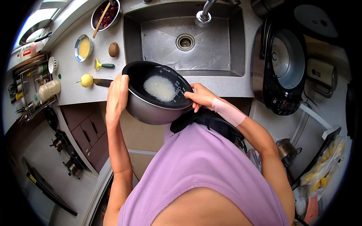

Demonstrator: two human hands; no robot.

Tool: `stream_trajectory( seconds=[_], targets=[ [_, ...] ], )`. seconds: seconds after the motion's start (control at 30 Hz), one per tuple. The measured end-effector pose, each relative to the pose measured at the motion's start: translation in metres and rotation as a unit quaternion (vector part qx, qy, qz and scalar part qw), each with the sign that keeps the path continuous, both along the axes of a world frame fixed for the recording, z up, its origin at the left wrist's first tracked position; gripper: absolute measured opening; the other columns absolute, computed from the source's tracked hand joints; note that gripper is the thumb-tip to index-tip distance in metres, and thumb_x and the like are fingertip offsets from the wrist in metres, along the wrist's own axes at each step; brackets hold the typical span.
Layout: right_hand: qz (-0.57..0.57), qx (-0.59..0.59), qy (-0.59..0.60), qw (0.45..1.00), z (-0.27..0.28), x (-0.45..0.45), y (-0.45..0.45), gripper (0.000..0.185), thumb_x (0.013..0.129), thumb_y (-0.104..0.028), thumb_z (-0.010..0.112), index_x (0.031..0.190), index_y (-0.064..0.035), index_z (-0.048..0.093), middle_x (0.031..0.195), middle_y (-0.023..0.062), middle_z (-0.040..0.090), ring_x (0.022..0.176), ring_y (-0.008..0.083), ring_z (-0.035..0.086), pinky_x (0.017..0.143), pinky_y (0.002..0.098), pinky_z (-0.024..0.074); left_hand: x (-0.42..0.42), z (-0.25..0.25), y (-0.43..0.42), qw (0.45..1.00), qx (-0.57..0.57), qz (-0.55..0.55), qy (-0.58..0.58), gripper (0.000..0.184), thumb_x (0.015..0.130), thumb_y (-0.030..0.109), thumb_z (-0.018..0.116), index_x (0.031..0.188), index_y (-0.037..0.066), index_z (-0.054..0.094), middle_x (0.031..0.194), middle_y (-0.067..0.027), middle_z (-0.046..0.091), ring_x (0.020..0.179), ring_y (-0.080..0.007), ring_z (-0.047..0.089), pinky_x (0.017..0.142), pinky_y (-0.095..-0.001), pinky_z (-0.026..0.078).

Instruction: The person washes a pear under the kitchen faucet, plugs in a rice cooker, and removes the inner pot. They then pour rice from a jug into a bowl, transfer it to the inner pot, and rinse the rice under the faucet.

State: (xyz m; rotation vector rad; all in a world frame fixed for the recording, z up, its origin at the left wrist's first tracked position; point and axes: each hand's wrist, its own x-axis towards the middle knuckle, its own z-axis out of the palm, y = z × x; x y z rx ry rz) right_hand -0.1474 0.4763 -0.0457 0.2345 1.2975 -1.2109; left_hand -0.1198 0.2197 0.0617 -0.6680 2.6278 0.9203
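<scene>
Between my hands is a rice cooker inner pot (152, 113), dark inside and grey outside, tilted in front of the sink's near edge. White rice (160, 88) lies in a patch on its bottom. My left hand (117, 97) grips the pot's left side, with the thumb at the rim. My right hand (202, 96) holds the right rim between thumb and fingers. The rice cooker (279, 67) stands on the counter at the right, its lid up and its inside showing without a pot.
A steel sink (160, 41) with a faucet (204, 17) lies ahead. On the left counter are a knife (102, 82), a yellow pear (86, 80), a peeler (103, 65), a kiwi (113, 49), a bowl of yellow liquid (83, 48) and a bowl of dark red fruit (109, 17).
</scene>
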Motion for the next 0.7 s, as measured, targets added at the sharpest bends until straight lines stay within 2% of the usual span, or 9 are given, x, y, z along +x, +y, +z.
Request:
stream_trajectory(
  seconds=[0.17, 0.23, 0.63, 0.7],
  targets=[
    [0.009, -0.006, -0.002, 1.000, 0.001, 0.000, -0.002, 0.042, 0.084, -0.019, 0.057, 0.102, 0.0166, 0.042, 0.068, 0.0136, 0.055, 0.045, 0.0165, 0.057, 0.040, 0.0281, 0.0520, -0.002, 0.003, -0.002, 1.000, 0.004, -0.003, -0.010, 0.037, 0.090, 0.028, 0.029, 0.085, -0.006, 0.044, 0.088, -0.0267, 0.051, 0.083, -0.0441, 0.044, 0.075, -0.0435, 0.036],
    [0.004, 0.010, 0.006, 1.000, 0.007, 0.000, -0.005, 0.033, 0.084, -0.016, 0.055, 0.100, 0.0118, 0.051, 0.064, 0.0065, 0.053, 0.044, 0.0112, 0.053, 0.038, 0.0244, 0.0504, -0.002, 0.003, -0.003, 1.000, 0.000, -0.013, -0.005, 0.037, 0.090, 0.028, 0.029, 0.084, -0.005, 0.043, 0.086, -0.0263, 0.051, 0.082, -0.0441, 0.044, 0.074, -0.0439, 0.035],
    [0.005, 0.019, 0.000, 1.000, 0.013, 0.000, -0.006, 0.033, 0.084, -0.017, 0.055, 0.100, 0.0114, 0.051, 0.059, 0.0058, 0.051, 0.042, 0.0114, 0.052, 0.037, 0.0243, 0.0484, -0.001, 0.000, -0.009, 0.997, -0.037, -0.074, 0.005, 0.028, 0.091, 0.021, 0.030, 0.083, -0.004, 0.038, 0.082, -0.0228, 0.048, 0.080, -0.0420, 0.044, 0.071, -0.0441, 0.034],
    [0.009, 0.018, -0.003, 1.000, 0.014, 0.000, -0.007, 0.033, 0.084, -0.017, 0.055, 0.100, 0.0114, 0.051, 0.059, 0.0056, 0.051, 0.042, 0.0112, 0.052, 0.038, 0.0242, 0.0483, 0.001, -0.003, -0.012, 0.990, -0.069, -0.117, 0.028, 0.027, 0.091, 0.020, 0.030, 0.084, -0.004, 0.038, 0.082, -0.0224, 0.049, 0.080, -0.0418, 0.045, 0.070, -0.0448, 0.034]
  ],
)
